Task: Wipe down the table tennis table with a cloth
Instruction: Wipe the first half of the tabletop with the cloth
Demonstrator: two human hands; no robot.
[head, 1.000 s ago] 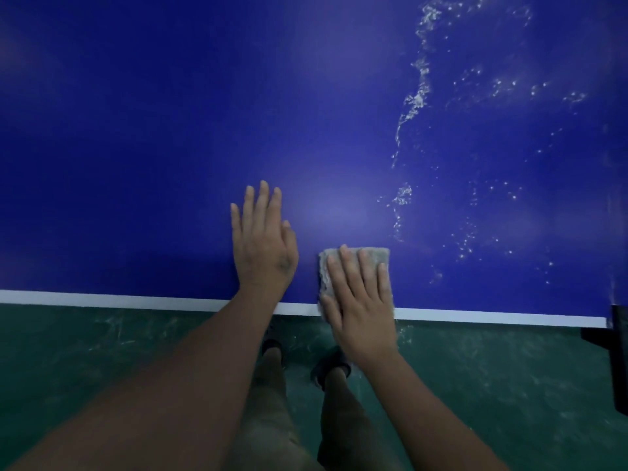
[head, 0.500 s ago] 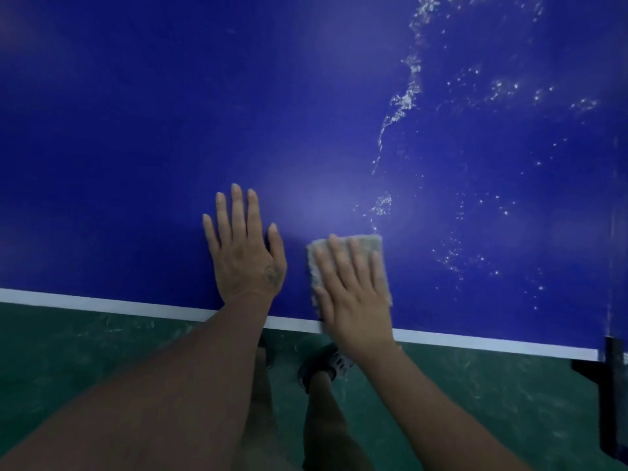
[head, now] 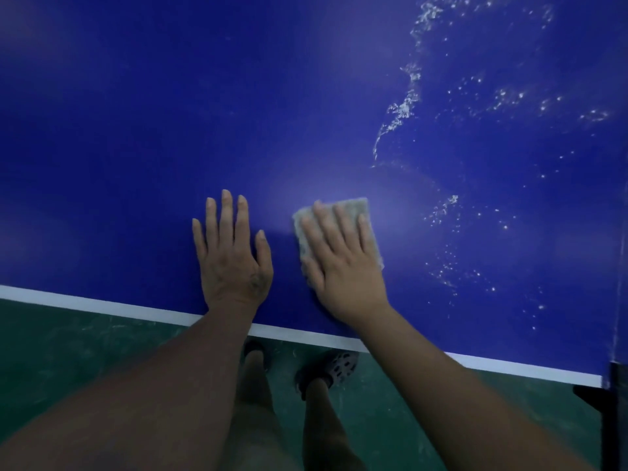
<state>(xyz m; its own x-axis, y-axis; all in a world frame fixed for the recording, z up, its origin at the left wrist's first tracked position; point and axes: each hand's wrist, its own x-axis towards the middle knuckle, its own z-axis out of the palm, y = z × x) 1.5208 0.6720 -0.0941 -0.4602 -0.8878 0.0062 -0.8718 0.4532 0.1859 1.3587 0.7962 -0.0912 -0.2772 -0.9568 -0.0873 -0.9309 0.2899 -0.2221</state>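
Observation:
The blue table tennis table [head: 170,130] fills most of the view, with a white line [head: 102,304] along its near edge. A folded grey cloth [head: 353,212] lies flat on it near that edge. My right hand [head: 343,263] presses on the cloth with straight fingers and covers most of it. My left hand [head: 232,253] rests flat on the bare blue surface just left of the cloth, fingers spread. White droplets and a wet streak [head: 404,107] cover the table to the right of the cloth.
The green floor [head: 85,362] lies below the table edge, with my legs and a dark shoe [head: 334,367] on it. A black bracket [head: 608,399] sits at the table's right corner.
My right hand has pushed the cloth away from the white edge line, farther onto the table. My left hand has slid forward with it. The view has tilted.

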